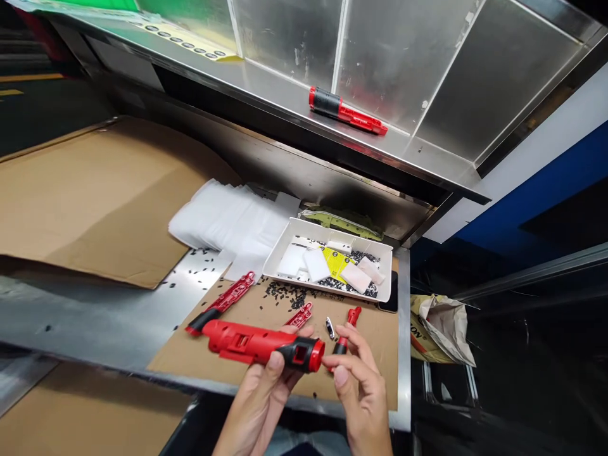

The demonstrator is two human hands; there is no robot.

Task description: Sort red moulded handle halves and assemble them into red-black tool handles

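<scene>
A red plastic tool housing [251, 342] with a black band and square opening near its right end is gripped by my left hand [263, 386], raised above the cardboard-covered bench. My right hand [358, 373] is beside the housing's round right end, fingers apart, one fingertip close to or touching the rim. Behind the right fingers lies another red and black housing part [352, 316], partly hidden. Close by rests a small silver and black piece [329, 327]. A red half shell [300, 315] shows behind the held housing, and a longer red and black shell [228, 301] lies to the left.
A white tray [270, 269] holds white pads, a yellow label sheet [338, 263] and small black bits. More black bits [285, 294] are scattered nearby. White foam sheets [228, 215], a large cardboard piece [95, 196] and a shelf with a red-black housing [346, 113] stand behind.
</scene>
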